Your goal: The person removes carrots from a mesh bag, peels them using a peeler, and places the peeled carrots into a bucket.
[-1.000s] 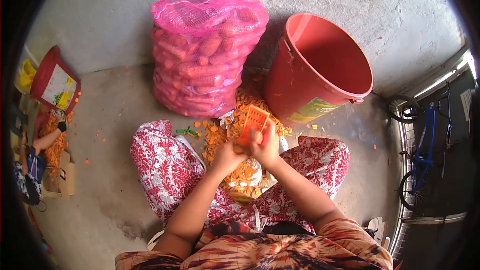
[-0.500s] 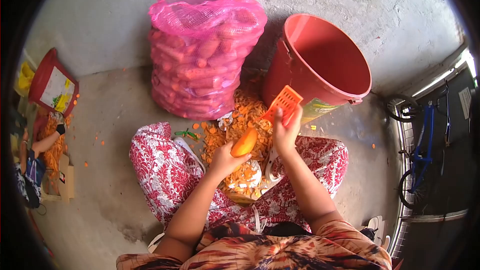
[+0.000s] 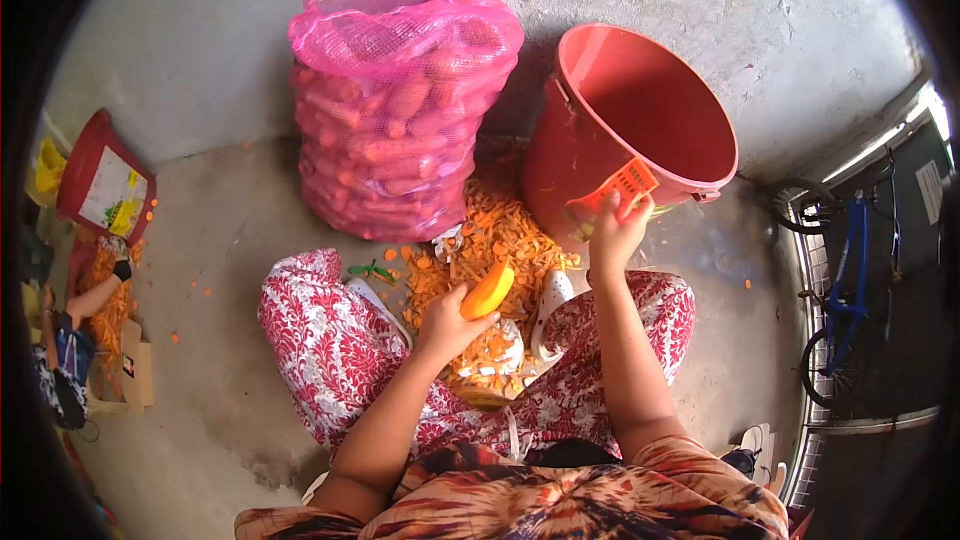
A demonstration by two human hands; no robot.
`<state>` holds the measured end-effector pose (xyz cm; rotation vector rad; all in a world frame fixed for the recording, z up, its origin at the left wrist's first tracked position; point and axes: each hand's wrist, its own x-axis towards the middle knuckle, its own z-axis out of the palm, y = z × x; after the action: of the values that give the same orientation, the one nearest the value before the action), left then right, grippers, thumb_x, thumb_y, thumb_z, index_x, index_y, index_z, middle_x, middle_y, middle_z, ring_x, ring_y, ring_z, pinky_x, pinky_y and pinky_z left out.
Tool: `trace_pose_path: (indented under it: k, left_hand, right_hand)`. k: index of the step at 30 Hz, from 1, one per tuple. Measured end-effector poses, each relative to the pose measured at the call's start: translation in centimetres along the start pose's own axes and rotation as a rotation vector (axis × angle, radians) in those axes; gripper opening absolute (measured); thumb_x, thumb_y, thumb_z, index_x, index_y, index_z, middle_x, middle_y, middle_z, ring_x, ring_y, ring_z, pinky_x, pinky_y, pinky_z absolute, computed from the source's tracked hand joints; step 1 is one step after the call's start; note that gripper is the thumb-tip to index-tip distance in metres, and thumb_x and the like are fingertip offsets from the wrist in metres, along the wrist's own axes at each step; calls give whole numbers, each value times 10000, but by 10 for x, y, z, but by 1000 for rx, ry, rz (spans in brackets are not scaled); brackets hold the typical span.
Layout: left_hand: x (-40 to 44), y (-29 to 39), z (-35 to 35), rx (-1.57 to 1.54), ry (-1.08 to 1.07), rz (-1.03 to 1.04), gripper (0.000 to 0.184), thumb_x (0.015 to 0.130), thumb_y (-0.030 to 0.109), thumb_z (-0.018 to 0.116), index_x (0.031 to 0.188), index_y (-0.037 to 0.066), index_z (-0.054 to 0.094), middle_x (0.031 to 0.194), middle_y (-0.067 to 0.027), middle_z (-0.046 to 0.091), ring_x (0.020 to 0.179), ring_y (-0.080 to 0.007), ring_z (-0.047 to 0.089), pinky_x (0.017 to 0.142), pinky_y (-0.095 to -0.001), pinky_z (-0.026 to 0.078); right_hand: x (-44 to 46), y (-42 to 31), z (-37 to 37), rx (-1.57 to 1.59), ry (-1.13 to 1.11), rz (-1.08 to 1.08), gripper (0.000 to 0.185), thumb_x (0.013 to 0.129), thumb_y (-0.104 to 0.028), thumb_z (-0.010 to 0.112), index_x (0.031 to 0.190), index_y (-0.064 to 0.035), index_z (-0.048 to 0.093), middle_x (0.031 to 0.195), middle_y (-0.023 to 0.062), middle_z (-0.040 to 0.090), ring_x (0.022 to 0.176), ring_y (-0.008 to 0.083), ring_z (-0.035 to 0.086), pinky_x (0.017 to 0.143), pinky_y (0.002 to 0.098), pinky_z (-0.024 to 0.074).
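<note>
My left hand (image 3: 448, 325) is closed around the lower end of a bright orange peeled carrot (image 3: 489, 290), which points up and away over my lap. In my right hand (image 3: 617, 236) is a flat orange slotted plastic peeler (image 3: 632, 181), raised in front of the red bucket (image 3: 575, 155) and apart from the carrot. Between my legs a heap of carrot peelings and cut ends (image 3: 495, 225) covers the floor. Behind the heap stands a pink mesh sack (image 3: 390, 140) full of unpeeled carrots.
A concrete wall (image 3: 250, 40) runs behind the sack and bucket. A green-handled tool (image 3: 372, 270) lies by my left foot. At far left are another person's arm (image 3: 97, 297), more peelings and a tilted red bucket (image 3: 103, 175). A blue bicycle (image 3: 853, 270) stands at right.
My right hand has moved right and slightly up with the peeler, away from the carrot, to the front of the bucket. My left hand holds the carrot in nearly the same place.
</note>
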<state>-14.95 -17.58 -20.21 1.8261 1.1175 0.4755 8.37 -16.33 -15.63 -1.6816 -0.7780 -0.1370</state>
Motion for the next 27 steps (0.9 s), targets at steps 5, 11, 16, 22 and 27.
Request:
trace_pose_path:
  k: [5,11,16,22,27]
  left_hand:
    - [6,-9,12,-107,92,45,474,651,270,703,989,-4,516,838,-130,605,774,-216,596,700,-310,451]
    - [12,-16,13,-1015,-51,-356,491,737,302,624,1119,55,439,967,-78,551,875,-181,542,770,-316,428]
    - [18,-26,8,-1423,-24,-468,534,774,380,572,1178,83,387,1098,-42,480,1033,-163,450,877,-350,367]
    - [20,-28,13,-1384,33,-396,637,755,459,560,1203,57,350,1129,-68,447,1063,-176,420,885,-339,349]
    - [22,-29,10,-1312,143,-344,520,798,355,550,1205,90,365,1169,-50,435,1098,-174,398,916,-360,331]
  right_hand:
    - [-38,-17,3,78,-343,54,273,803,-112,518,1031,-19,399,777,153,577,688,209,585,570,293,467]
    - [-57,-8,8,85,-426,42,299,793,-143,533,1039,-33,403,714,174,587,657,292,602,567,336,456]
    - [-64,-17,4,91,-515,95,303,794,-128,535,1051,-33,407,761,145,587,690,227,587,603,311,458]
    - [-74,-3,9,97,-560,97,332,786,-165,544,1057,-35,401,733,190,579,687,299,597,582,358,453]
    - [-74,-3,5,-6,-669,135,313,760,-156,533,1020,-20,425,730,194,573,681,303,587,587,356,447]
